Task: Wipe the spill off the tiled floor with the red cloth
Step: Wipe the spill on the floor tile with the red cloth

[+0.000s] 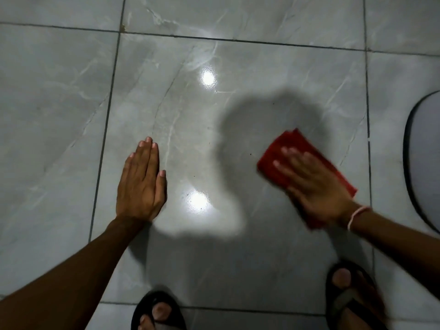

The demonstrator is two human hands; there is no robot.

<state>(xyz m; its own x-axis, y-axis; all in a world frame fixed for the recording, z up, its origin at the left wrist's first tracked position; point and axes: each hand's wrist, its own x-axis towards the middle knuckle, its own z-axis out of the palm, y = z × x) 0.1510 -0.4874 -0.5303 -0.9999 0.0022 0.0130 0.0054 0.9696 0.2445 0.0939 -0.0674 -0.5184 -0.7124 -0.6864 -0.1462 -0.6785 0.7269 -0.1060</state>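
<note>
The left hand (140, 184) is laid flat and empty on the tiled floor (59, 115), judged a brace. The right hand (314, 182) is pressed open on the one red cloth (288, 145), right of centre. Two sandalled feet and one wristband (357, 216) are counted; no spill is made out.

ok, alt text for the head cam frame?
Right hand presses a red cloth flat on the grey tiled floor, blurred. Left hand rests flat, palm down, on the tile. Sandalled feet show at the bottom edge.
</note>
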